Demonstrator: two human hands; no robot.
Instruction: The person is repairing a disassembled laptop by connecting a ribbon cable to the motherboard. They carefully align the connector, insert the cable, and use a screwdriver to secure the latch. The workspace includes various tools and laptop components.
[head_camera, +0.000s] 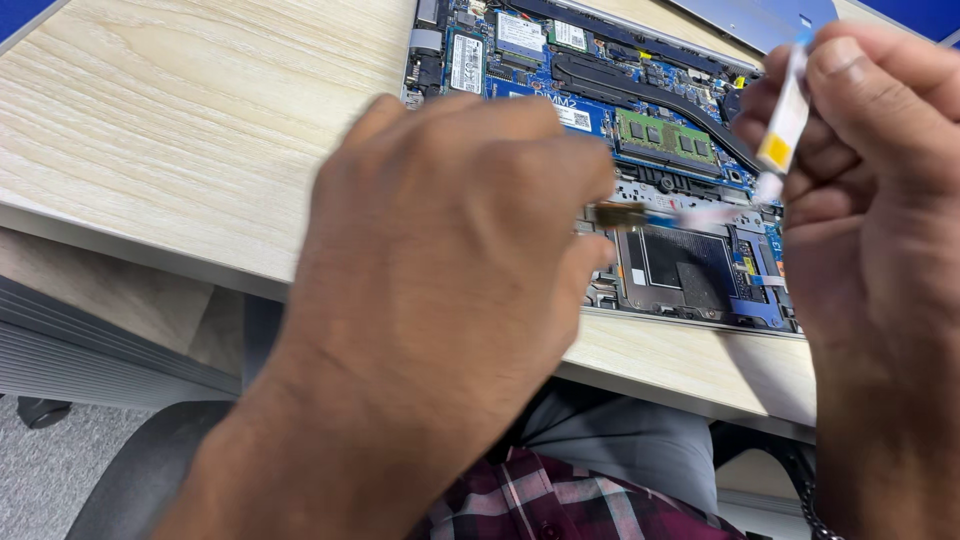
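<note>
An opened laptop (690, 265) lies on the wooden desk with its blue circuit board, green memory stick (665, 135) and black heat pipe (640, 80) exposed. Above it I hold a white flat ribbon cable (785, 115) with a yellow patch; it bends near its lower part and runs left to a gold-brown end (620, 213). My left hand (440, 250) pinches that gold-brown end, its back towards the camera and its fingertips hidden. My right hand (880, 190) grips the upright stretch of the cable between thumb and fingers, above the laptop's right side.
The light wooden desk (180, 130) ends in a front edge just below the laptop. A grey metal cover panel (750, 15) lies behind the laptop at the top right. Below the desk are a black chair (140, 470), my plaid shirt and grey trousers.
</note>
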